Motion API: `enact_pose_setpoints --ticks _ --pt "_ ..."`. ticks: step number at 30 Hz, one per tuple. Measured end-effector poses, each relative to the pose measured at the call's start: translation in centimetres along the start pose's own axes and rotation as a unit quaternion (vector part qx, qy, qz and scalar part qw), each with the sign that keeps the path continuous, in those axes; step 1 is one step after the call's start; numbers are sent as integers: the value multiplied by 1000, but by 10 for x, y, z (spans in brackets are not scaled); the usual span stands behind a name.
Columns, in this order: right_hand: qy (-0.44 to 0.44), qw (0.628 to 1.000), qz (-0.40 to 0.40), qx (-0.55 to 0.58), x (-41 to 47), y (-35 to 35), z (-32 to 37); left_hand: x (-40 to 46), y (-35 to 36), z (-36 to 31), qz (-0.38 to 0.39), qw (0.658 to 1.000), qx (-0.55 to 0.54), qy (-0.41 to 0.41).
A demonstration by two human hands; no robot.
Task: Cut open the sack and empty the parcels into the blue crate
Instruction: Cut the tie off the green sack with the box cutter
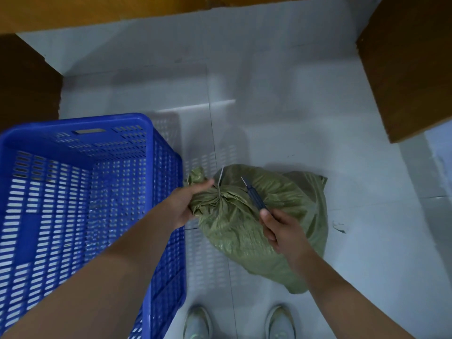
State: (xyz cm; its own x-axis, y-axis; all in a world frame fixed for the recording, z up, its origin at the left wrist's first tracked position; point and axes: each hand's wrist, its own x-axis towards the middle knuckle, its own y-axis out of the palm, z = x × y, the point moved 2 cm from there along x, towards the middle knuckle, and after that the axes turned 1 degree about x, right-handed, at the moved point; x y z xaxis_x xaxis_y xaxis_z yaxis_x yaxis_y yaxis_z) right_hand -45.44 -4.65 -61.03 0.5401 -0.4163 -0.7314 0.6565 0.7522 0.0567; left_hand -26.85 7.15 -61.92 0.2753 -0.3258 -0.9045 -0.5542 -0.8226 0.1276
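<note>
The green woven sack (256, 223) is apparently uncut, its neck gripped by the left hand (182, 206); the right hand (283, 231) pinches a craft knife (253, 195); the blue crate (80, 192) is empty.

- A pale, glossy tiled floor (281, 99) carries everything here, its grout lines running between the large tiles.
- A blue slotted crate (80, 192) stands on it at left — empty, as far as its perforated base shows.
- Just beside the crate sits a green woven sack (244, 231), its neck tied shut.
- A small dark scrap (339, 227) — possibly torn paper — lies near the sack's right side.
- Two pale shoes (238, 322) stand at the bottom edge.
</note>
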Motion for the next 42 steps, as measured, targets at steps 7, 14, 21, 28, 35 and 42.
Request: enact_pose_setpoints --ticks 7,14,21,28,35,42 --pt "-14 997 1 -80 -3 -3 7 3 -2 14 -19 1000 20 5" --pt "-107 945 -41 -306 -3 -7 28 -8 10 29 48 997 -44 51" --pt "-206 886 -50 -413 -36 -15 23 -12 23 36 63 990 -101 78" --pt "-208 893 -35 -398 -47 -17 35 -20 43 30 119 984 -83 107" --pt "-182 908 -45 -375 -50 -21 39 -27 52 23 143 980 -78 111" --pt "-168 912 -44 -371 -51 -26 41 -35 61 20 147 976 -103 125"
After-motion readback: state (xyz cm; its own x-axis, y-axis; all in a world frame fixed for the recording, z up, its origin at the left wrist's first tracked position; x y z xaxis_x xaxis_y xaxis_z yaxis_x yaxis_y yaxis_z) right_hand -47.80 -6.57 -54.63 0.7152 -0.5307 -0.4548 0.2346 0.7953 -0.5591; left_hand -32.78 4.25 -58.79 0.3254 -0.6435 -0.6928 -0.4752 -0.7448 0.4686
